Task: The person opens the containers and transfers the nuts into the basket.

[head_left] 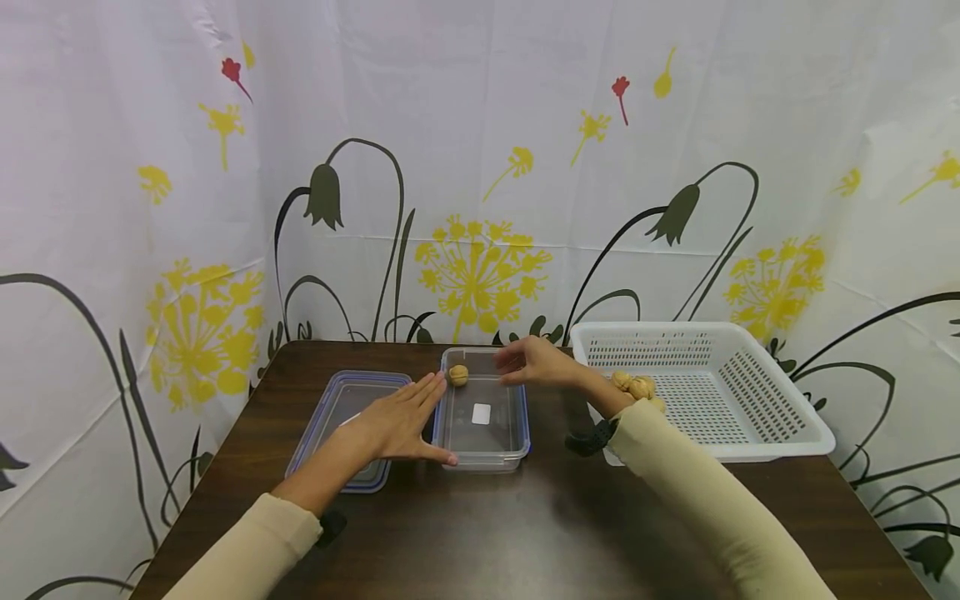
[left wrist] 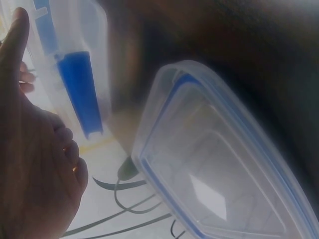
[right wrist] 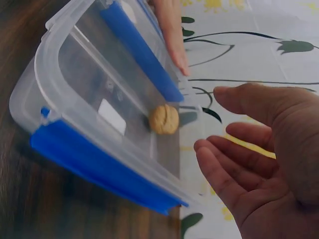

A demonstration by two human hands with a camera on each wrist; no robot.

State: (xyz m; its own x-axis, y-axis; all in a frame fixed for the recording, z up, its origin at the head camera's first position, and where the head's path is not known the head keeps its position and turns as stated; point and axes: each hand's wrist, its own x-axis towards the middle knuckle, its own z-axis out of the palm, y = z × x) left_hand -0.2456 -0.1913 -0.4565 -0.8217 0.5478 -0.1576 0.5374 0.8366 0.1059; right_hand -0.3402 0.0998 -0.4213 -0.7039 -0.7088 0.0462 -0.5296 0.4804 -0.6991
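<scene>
A dark brown wooden table [head_left: 525, 525] stands in a corner hung with a white curtain [head_left: 480, 125] printed with yellow dandelion heads, red sprigs and dark drooping bellflowers. At the middle of the table sits a clear plastic container [head_left: 483, 414] with blue clips; one walnut [head_left: 458, 375] lies inside at its 11 o'clock corner. The left hand [head_left: 401, 423], fingers straight and together, rests flat against the container's 9 o'clock side, partly over the clear blue-rimmed lid [head_left: 347, 417] lying just beside it. The right hand [head_left: 534, 364] hovers over the container's 1 o'clock corner, fingers loosely spread and holding nothing. At 3 o'clock stands a white slotted basket [head_left: 757, 392] with more walnuts [head_left: 636, 387] in its near-left corner.
</scene>
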